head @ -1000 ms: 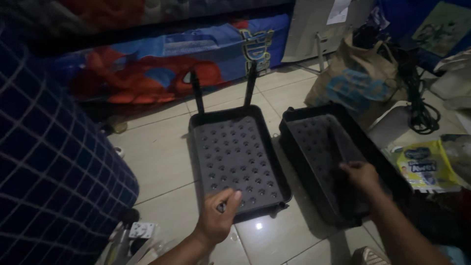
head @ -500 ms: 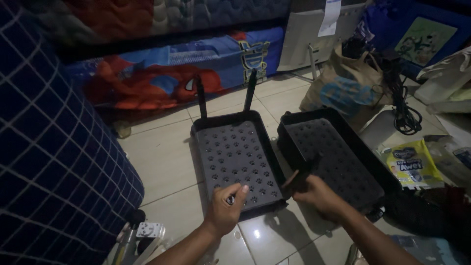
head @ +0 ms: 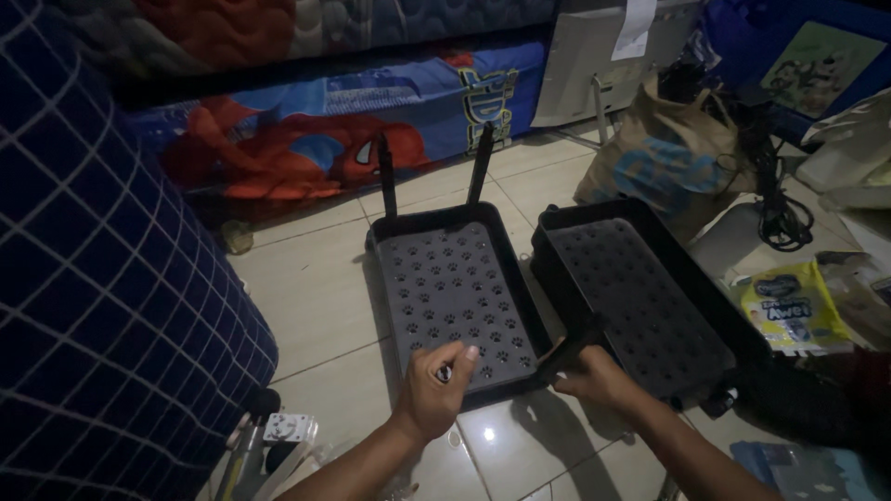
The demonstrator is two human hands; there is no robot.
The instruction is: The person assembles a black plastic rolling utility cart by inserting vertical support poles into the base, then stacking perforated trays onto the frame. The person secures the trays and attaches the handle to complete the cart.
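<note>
Two black perforated trays are lying side by side on the tiled floor (head: 306,306). Right tray (head: 640,297) is sitting just beyond the right hand (head: 594,376), whose fingers are closing on its near-left corner. Left tray (head: 455,297) is lying just ahead of the left hand (head: 434,394), which is pinching a small dark object (head: 446,373) over its near edge.

A tiled floor (head: 316,297) carries two black perforated trays (head: 452,292), a paper bag (head: 664,158).

Our left hand (head: 434,390) curls loosely, thumb raised, forearm angling up from below; our right hand (head: 594,376) closes in a grip, its arm reaching in from lower right.
</note>
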